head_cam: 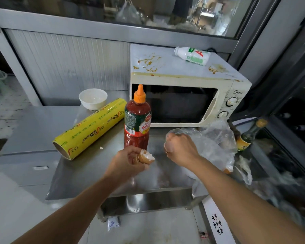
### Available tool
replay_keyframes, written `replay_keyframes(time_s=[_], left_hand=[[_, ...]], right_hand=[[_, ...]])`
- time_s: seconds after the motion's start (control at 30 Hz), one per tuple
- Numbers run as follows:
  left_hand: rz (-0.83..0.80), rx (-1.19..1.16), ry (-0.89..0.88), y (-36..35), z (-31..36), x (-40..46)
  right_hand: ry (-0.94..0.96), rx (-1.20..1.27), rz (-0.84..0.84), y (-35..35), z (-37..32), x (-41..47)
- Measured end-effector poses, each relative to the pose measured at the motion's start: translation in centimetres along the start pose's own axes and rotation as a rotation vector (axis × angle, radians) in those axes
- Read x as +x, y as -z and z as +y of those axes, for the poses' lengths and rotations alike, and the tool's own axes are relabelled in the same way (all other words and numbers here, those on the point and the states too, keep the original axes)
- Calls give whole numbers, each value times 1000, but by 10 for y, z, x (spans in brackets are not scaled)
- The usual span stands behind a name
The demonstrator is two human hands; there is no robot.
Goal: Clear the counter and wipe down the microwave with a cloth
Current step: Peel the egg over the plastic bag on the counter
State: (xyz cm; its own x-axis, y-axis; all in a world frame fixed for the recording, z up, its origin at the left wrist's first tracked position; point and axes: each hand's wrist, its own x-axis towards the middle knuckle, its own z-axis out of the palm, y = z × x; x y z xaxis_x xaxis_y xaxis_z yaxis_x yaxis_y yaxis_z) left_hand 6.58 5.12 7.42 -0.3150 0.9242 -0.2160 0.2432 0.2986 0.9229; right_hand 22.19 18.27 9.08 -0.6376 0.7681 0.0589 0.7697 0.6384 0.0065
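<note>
The left hand (128, 160) pinches a broken brown eggshell (146, 157) between thumb and curled fingers, holding it above the steel counter (88, 175) near its front edge. The right hand (180, 149) is closed in a fist round the bunched mouth of a clear plastic bag (217, 143), which sits on the counter toward its right edge; the eggshell is just left of that fist, apart from it. Directly behind the left hand stands a red sauce squeeze bottle with an orange nozzle cap (137, 118), upright. Left of it a yellow roll of cling film (90, 128) lies on its side, slanting toward the counter's left front corner, with a small white ceramic bowl (93, 98) behind it at the back edge. The cream-white microwave (188, 95) fills the back right corner, door shut, its top smeared with brown stains, and a white plastic drink bottle with a green label (192, 55) lies tipped over on it. A dark glass bottle with a yellow label (248, 136) leans at the right edge beside the bag.
</note>
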Motion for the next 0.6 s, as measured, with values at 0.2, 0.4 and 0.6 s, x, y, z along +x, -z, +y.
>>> replay_keyframes(time_s=[0.2, 0.4, 0.6], left_hand=[[-26, -7, -81, -1, 29, -13], [-109, 21, -137, -24, 55, -19], [-174, 19, -155, -65, 76, -33]], right_hand=[[-252, 389, 15, 51, 7, -38], [-357, 362, 56, 89, 37, -84], [-504, 364, 80, 102, 79, -134]])
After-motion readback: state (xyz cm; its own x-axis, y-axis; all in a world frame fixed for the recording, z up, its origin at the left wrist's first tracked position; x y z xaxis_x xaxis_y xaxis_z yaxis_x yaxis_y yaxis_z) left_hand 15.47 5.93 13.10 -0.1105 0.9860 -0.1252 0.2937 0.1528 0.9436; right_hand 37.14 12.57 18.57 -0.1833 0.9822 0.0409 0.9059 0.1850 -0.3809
